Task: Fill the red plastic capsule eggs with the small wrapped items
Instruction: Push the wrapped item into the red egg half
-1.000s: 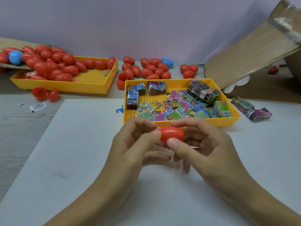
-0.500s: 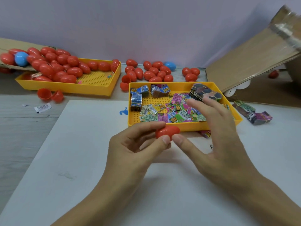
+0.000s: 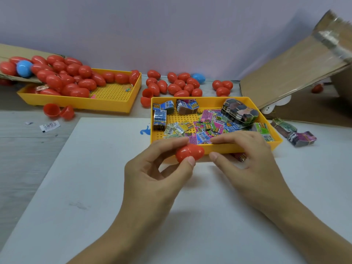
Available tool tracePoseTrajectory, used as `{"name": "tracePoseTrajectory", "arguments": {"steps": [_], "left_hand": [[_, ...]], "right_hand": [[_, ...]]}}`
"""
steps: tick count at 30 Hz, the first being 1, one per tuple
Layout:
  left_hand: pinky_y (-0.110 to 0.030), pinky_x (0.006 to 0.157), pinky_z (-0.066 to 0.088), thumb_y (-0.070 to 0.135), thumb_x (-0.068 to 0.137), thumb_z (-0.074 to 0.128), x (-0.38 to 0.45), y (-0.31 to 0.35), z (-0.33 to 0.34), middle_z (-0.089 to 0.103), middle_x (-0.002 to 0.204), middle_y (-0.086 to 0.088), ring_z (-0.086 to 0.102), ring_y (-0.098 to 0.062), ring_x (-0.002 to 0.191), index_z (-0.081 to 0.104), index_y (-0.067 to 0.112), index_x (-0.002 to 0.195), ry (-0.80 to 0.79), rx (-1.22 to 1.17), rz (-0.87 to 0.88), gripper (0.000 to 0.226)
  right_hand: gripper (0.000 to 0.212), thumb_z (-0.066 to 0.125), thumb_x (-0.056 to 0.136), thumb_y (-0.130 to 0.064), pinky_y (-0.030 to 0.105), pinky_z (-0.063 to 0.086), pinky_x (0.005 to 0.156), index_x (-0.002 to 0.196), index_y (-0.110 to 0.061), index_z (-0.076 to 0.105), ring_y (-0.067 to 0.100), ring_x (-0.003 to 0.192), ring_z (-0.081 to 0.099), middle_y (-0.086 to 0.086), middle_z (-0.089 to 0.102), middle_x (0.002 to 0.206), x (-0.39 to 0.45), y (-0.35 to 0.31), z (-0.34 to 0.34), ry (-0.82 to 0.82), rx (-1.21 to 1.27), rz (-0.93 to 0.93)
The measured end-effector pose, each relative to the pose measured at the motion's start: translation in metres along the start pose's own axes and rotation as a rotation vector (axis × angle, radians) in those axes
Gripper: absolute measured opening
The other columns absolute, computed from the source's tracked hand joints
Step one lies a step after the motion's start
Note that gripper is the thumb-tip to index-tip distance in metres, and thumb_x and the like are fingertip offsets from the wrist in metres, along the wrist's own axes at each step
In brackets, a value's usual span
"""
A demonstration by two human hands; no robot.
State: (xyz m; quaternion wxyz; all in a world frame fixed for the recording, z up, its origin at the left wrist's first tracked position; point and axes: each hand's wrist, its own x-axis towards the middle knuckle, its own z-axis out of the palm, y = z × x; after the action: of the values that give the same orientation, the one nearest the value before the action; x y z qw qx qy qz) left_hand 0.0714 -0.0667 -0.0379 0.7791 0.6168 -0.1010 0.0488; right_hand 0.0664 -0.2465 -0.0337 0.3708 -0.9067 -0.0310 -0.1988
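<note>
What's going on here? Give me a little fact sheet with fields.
left hand: pinches a closed red egg
right hand: fingers reach over the near tray's rim, holding nothing visible
near tray: yellow, holds wrapped items
far tray: yellow, part full of red eggs
loose eggs: on the table behind the near tray

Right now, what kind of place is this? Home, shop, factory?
Probably a small hand-packing workstation, not a proper factory line. A left hand holds one red egg over a white work mat; yellow trays hold bulk wrapped items; dozens of closed eggs pile beside cardboard boxes.
</note>
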Motion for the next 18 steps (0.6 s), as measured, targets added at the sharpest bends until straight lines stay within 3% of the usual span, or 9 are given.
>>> {"name": "tracePoseTrajectory", "arguments": {"steps": [2,5,10,13,16,18], "left_hand": [[-0.033,0.078,0.061,0.005,0.074,0.074,-0.001,0.0,0.001,0.074,0.101,-0.004,0.074,-0.025,0.094,0.079,0.021,0.098,-0.04,0.001,-0.004,0.029],[-0.037,0.08,0.062,0.001,0.074,0.072,-0.002,0.001,0.003,0.07,0.106,-0.009,0.074,-0.028,0.094,0.079,0.015,0.097,-0.075,-0.018,-0.019,0.028],[-0.034,0.075,0.062,0.0,0.077,0.063,-0.002,0.005,0.004,0.063,0.106,-0.01,0.073,-0.031,0.094,0.08,0.012,0.091,-0.081,-0.052,-0.054,0.025],[-0.03,0.071,0.061,0.002,0.078,0.058,-0.001,0.005,0.004,0.058,0.105,-0.01,0.073,-0.027,0.086,0.081,0.01,0.088,-0.101,-0.011,-0.085,0.026],[-0.029,0.071,0.061,0.015,0.078,0.071,-0.001,0.006,0.005,0.057,0.106,-0.009,0.071,-0.022,0.087,0.081,0.011,0.089,-0.144,0.014,-0.089,0.016],[-0.027,0.07,0.061,0.03,0.075,0.074,-0.003,0.007,0.007,0.059,0.103,-0.005,0.068,-0.016,0.092,0.08,0.014,0.086,-0.158,0.071,-0.038,0.02]], "right_hand": [[0.026,0.077,0.081,-0.016,0.007,0.039,0.085,0.091,-0.037,0.066,0.012,0.106,0.056,-0.007,0.063,0.102,0.001,0.001,-0.001,0.063,0.146,0.06],[0.029,0.078,0.079,-0.005,0.016,0.048,0.081,0.088,-0.03,0.067,0.009,0.098,0.063,-0.009,0.069,0.091,0.001,-0.002,-0.005,0.18,0.313,0.067],[0.029,0.082,0.066,-0.018,0.018,0.056,0.07,0.092,-0.027,0.073,0.011,0.082,0.073,-0.001,0.076,0.084,-0.004,-0.015,-0.015,0.194,0.83,0.158],[0.039,0.083,0.058,-0.026,0.015,0.053,0.067,0.095,-0.021,0.073,0.011,0.073,0.072,0.004,0.077,0.077,-0.01,-0.018,-0.013,0.096,0.896,0.241],[0.039,0.082,0.063,-0.027,0.016,0.053,0.066,0.1,-0.019,0.07,0.011,0.07,0.069,0.004,0.077,0.076,-0.015,-0.018,-0.006,0.036,0.839,0.253],[0.035,0.085,0.071,-0.029,0.023,0.055,0.07,0.102,-0.025,0.069,0.016,0.073,0.069,0.003,0.077,0.078,-0.019,-0.019,-0.003,0.004,0.764,0.213]]}}
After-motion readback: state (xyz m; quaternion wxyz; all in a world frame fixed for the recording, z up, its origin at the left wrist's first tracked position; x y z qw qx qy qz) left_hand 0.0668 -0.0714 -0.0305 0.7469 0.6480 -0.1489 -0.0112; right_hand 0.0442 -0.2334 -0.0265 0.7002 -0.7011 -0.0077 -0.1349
